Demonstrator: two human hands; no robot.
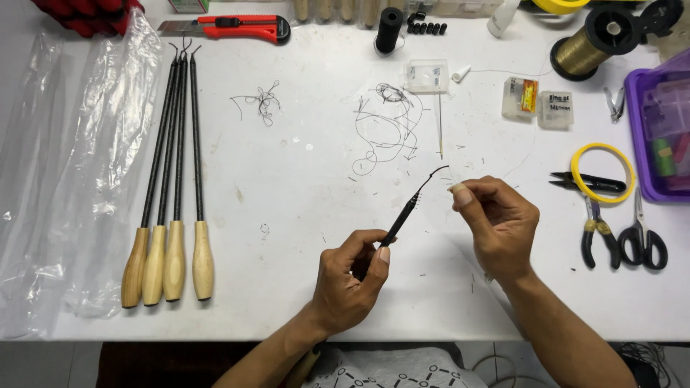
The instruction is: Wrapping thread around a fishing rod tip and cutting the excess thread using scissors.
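Observation:
My left hand [352,276] grips a thin black rod [407,210] low down, its curved tip pointing up and right toward my right hand. Close to that tip, my right hand [499,223] has thumb and forefinger pinched together; whatever fine thread they may hold is too thin to see. Both hands hover over the white table [287,187] near its front edge.
Several finished black rods with wooden handles [169,215] lie at the left beside clear plastic sheets [50,172]. Black thread scraps [388,126], a red utility knife [237,27], small boxes [528,97], a gold thread spool [589,47], a yellow ring [602,172], pliers [596,233], scissors [642,241] and a purple tray [658,133] lie around.

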